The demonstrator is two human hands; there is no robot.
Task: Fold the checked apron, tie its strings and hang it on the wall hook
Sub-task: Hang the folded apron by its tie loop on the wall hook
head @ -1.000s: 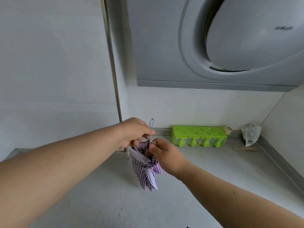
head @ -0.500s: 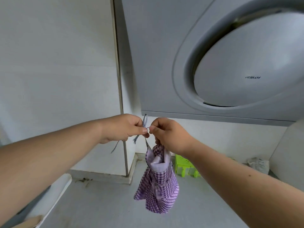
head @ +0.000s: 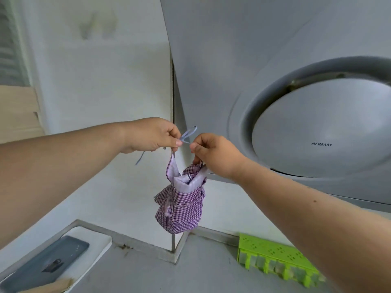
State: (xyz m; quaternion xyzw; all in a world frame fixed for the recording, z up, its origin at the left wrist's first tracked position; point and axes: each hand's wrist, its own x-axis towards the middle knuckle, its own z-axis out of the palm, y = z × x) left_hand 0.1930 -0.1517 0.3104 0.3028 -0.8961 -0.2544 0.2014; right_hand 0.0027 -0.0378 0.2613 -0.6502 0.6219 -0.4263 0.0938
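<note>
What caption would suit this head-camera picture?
Both hands, left and right, pinch the string loop of a folded checked apron dangling above the counter.

left hand (head: 151,135) pinches the thin string (head: 189,133) | right hand (head: 213,153) pinches the string and the apron's top edge | checked apron (head: 181,205) hangs bundled under both hands, above the counter (head: 148,271) | green rack (head: 275,259) by the wall | range hood (head: 296,102) at right | phone (head: 50,259) lower left

purple-white checked apron (head: 181,210), pale blue strings (head: 189,133), lime-green rack (head: 277,258)
</note>
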